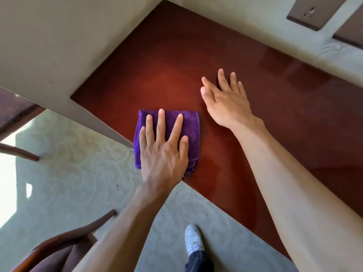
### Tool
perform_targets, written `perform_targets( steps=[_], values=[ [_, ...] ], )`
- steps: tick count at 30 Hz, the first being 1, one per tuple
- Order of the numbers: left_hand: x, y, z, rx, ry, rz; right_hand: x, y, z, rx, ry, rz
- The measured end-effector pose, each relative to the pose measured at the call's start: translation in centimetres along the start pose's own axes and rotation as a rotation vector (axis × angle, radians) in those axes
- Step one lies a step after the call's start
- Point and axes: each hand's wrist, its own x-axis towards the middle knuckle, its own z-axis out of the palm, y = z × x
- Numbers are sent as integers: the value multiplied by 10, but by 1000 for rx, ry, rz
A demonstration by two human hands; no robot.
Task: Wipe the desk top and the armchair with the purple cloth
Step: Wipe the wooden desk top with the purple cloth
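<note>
- The left hand [164,154] lies flat with straight, spread fingers on the folded purple cloth [191,130]. The wide palm likely spreads pressure across the whole pad for wiping.
- The cloth sits at the near left corner of the tabletop [275,124], close to the edge.
- The right hand [225,101], empty and fingers splayed, rests on the bare wood beside the cloth, probably bracing the lean.
- The armchair [59,256] stands well apart at the lower left, not yet touched.
</note>
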Motion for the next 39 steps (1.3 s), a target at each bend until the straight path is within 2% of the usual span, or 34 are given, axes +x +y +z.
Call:
perform_targets(
  steps=[3,5,7,11,16,20,29,32,36,39],
  values=[
    [-31,37,8,-7,-14,55,-26,22,-12,98,95,-22],
    [-53,60,13,-17,-35,93,-53,46,-22,51,237,-26],
    [-72,84,19,-27,-56,124,-81,74,-33,27,306,-18],
    [-106,130,30,-42,-87,171,-134,130,-48,-50,269,47],
    [-140,176,40,-32,-110,236,-170,176,-38,-78,62,143],
    [-165,210,49,-22,-128,285,-178,182,-26,-126,97,110],
    [-208,268,61,29,-170,385,-180,189,-37,75,17,73],
    [-218,282,65,36,-174,393,-206,208,-52,138,102,64],
    [-237,305,71,37,-167,436,-278,269,-74,98,225,183],
    [-260,333,77,20,-198,505,-342,317,-82,10,154,353]
  ],
)
